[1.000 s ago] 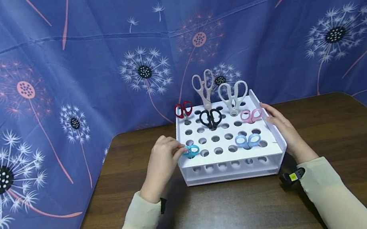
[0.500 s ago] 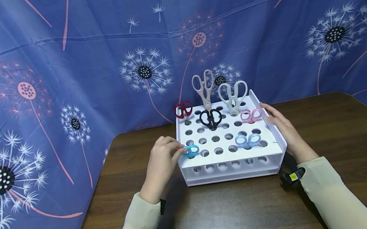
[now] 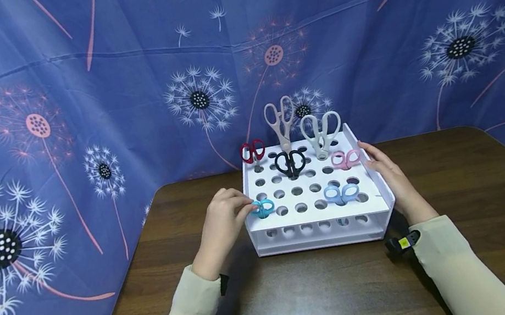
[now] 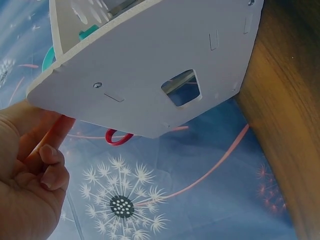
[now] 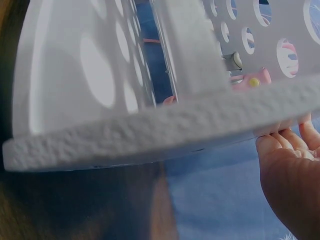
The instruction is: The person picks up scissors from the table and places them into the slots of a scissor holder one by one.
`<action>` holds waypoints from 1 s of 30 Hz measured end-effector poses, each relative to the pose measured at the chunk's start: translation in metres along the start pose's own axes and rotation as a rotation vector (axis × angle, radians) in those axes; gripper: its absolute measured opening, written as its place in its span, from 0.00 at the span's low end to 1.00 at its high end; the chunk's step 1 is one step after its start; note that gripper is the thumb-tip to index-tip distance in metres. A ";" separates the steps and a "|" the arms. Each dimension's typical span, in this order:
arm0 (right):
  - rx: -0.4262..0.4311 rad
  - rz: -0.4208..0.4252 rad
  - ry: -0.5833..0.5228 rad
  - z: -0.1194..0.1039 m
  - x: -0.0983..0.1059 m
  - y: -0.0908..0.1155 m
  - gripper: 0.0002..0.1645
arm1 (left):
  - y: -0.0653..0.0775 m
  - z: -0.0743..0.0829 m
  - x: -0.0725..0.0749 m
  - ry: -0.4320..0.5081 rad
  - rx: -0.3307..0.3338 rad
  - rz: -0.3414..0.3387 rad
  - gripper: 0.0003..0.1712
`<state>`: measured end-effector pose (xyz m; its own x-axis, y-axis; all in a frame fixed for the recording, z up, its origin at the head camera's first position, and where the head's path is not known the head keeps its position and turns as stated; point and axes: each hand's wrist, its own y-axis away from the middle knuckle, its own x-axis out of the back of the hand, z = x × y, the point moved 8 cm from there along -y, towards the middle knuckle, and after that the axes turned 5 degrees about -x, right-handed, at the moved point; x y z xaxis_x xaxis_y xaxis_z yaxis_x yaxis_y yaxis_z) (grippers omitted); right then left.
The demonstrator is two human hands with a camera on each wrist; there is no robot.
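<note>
A white rack (image 3: 310,216) with rows of round holes stands on the table, several scissors upright in it with handles on top. At its front left corner my left hand (image 3: 223,221) pinches one handle loop of the small teal scissors (image 3: 267,207), whose blades point down into a hole. The left wrist view shows fingertips hidden behind the rack's side panel (image 4: 145,65). My right hand (image 3: 399,186) rests against the outside of the right side panel, fingers extended. Nearest to it are the pink scissors (image 3: 346,160). Light blue scissors (image 3: 341,194) sit front right.
Farther back in the rack are red scissors (image 3: 252,152), beige scissors (image 3: 281,122), black scissors (image 3: 290,164) and pale green scissors (image 3: 321,132). The brown wooden table (image 3: 326,301) extends around the rack. Behind hangs a blue dandelion-print cloth (image 3: 133,105).
</note>
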<state>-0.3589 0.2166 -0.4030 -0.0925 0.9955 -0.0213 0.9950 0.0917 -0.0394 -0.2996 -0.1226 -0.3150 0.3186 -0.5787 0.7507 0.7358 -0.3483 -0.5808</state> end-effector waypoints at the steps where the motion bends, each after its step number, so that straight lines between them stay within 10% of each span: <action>1: 0.001 -0.001 -0.004 0.000 0.000 0.000 0.32 | 0.000 0.000 0.000 0.004 0.001 0.003 0.07; 13: 0.024 -0.022 -0.057 -0.002 -0.001 0.002 0.31 | -0.005 -0.026 -0.004 0.212 0.135 0.111 0.17; 30: -0.016 0.007 0.024 -0.001 -0.001 0.002 0.32 | -0.004 -0.070 -0.025 0.515 0.378 0.048 0.33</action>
<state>-0.3570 0.2155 -0.4018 -0.0845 0.9964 0.0027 0.9962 0.0845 -0.0230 -0.3524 -0.1585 -0.3533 0.0973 -0.9001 0.4246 0.9177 -0.0840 -0.3884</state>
